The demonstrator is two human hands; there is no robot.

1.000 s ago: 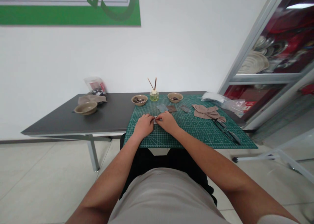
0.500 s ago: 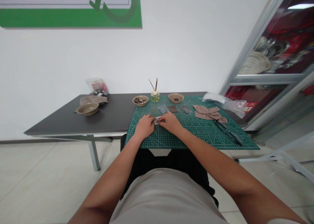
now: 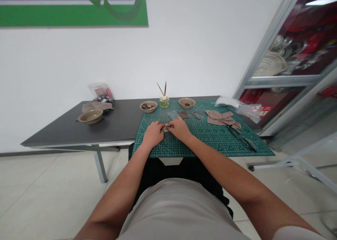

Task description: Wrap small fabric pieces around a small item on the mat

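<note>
Between my hands, on the green cutting mat (image 3: pixel 200 138), lies a small pale whitish piece (image 3: pixel 165 129); I cannot make out whether it is paper, cloth or a small bag. My left hand (image 3: pixel 154 134) is closed with its fingertips on the piece's left side. The fingers of my right hand (image 3: pixel 179 128) pinch its right side. Just beyond my right hand lie a bluish-grey flat piece (image 3: pixel 173 114), a brown flat piece (image 3: pixel 183 115) and a grey flat piece (image 3: pixel 197 115).
Two bowls with dark bits, the left bowl (image 3: pixel 148 106) and right bowl (image 3: pixel 186 103), flank a glass diffuser bottle (image 3: pixel 164 102). A brown cloth (image 3: pixel 222 118) and black-framed glasses (image 3: pixel 242 139) lie right. Another bowl (image 3: pixel 91 117) and a clear bag (image 3: pixel 100 92) stand left.
My fingertips have drawn slightly closer together over the pale piece, and less of it shows. The whole view has shifted a little.
</note>
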